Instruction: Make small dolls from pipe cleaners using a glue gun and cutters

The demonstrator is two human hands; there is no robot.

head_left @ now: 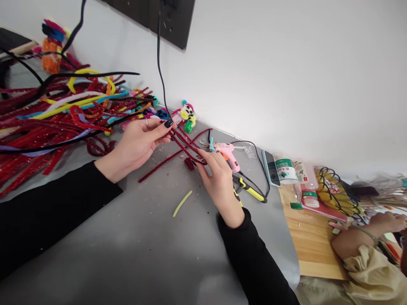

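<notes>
From the head, above the table (143, 254), near its wall-side edge: red stem (188, 143) pinched between thumb and fingertips of left hand (140, 142), other end pinched in right hand (218, 176). Just beyond right hand, glue gun (226, 153). Leftward, stem heap (47, 114). Nearer, gray surface around green strip (182, 203), rounded edge at right.

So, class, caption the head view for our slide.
Left hand and right hand hold red pipe cleaners over a grey table.
</notes>
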